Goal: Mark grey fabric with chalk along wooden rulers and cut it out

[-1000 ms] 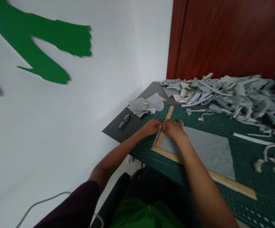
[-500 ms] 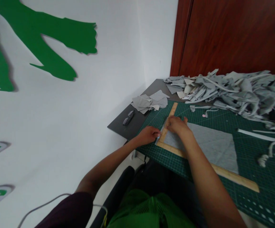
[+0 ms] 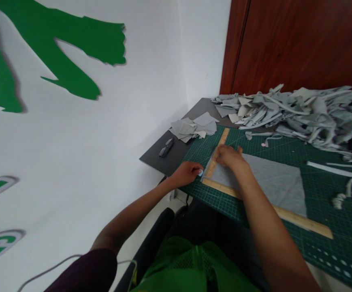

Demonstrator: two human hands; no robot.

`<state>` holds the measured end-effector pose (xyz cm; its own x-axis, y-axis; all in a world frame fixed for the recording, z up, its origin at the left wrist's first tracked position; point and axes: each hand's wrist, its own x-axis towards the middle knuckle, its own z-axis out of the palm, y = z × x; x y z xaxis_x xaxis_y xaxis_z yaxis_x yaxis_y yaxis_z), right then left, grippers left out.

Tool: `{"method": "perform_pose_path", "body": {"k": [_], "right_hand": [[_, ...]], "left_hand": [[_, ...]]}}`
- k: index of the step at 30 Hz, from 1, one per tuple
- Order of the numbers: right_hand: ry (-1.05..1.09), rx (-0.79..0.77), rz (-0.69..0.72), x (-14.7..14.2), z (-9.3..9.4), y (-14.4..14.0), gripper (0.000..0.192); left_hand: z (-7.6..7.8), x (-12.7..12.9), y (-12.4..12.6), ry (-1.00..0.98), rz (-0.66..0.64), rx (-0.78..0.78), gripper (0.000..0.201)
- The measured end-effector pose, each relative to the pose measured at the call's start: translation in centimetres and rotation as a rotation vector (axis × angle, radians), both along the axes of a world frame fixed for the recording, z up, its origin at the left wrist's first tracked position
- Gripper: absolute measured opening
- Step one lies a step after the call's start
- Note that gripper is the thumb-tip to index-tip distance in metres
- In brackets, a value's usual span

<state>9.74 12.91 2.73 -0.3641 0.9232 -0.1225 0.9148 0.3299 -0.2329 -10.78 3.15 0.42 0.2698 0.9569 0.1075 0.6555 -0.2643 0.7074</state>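
Here your right hand [image 3: 230, 157] lies flat, fingers spread a little, on the short arm of the wooden L-square [image 3: 216, 156], pressing it down so it cannot slide on the grey fabric sheet [image 3: 273, 182] beneath. The sheet is tucked into the square's inner corner, which keeps two of its edges lined up at once; the long arm runs toward you along the sheet's near edge. Your left hand [image 3: 188, 172] is curled closed just outside the short arm, near the corner, gripping a small light-tipped tool [image 3: 200, 173]; what kind of tool it is, I cannot tell. It sits against the ruler's outer edge, where a thin strip of fabric [image 3: 208, 165] pokes out past the wood. Everything rests on the green cutting mat [image 3: 315, 162], whose grid gives you straight reference lines. Cut grey squares [image 3: 194, 127] sit stacked on the worktop [image 3: 176, 156] beyond the mat's corner, beside a pair of glasses [image 3: 166, 147], while a heap of offcut strips [image 3: 300, 111] is pushed to the far side.
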Motion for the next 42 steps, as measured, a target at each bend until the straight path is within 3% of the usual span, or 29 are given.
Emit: {"method": "perform_pose_path", "body": {"k": [6, 9, 16, 22, 26, 30, 36, 42], "right_hand": [[-0.011, -0.014, 0.002, 0.1, 0.2, 0.0, 0.038], [-0.02, -0.014, 0.008, 0.2, 0.1, 0.2, 0.04], [-0.036, 0.003, 0.003, 0.6, -1.1, 0.7, 0.049], [0.066, 0.102, -0.006, 1.2, -2.9, 0.7, 0.05], [0.129, 0.107, -0.012, 1.5, -3.6, 0.8, 0.054], [0.192, 0.097, -0.011, 1.8, -3.8, 0.7, 0.058], [0.22, 0.178, -0.081, 2.0, -3.9, 0.1, 0.063], [0.257, 0.268, -0.136, 2.4, -3.4, -0.3, 0.054]], "left_hand": [[-1.5, 1.5, 2.9, -0.247, 0.316, 0.094, 0.021], [-2.3, 2.7, 4.1, -0.359, 0.384, 0.092, 0.025], [-2.6, 3.4, 3.7, -0.466, 0.316, 0.072, 0.012], [-2.3, 3.4, 2.9, -0.468, 0.223, 0.105, 0.011], [-2.5, 3.6, 3.0, -0.504, 0.186, 0.048, 0.011], [-2.5, 3.7, 3.2, -0.509, 0.189, 0.009, 0.01], [-2.0, 3.7, 3.1, -0.401, 0.181, 0.075, 0.01], [-2.7, 3.5, 3.6, -0.639, 0.219, 0.036, 0.01]]}}
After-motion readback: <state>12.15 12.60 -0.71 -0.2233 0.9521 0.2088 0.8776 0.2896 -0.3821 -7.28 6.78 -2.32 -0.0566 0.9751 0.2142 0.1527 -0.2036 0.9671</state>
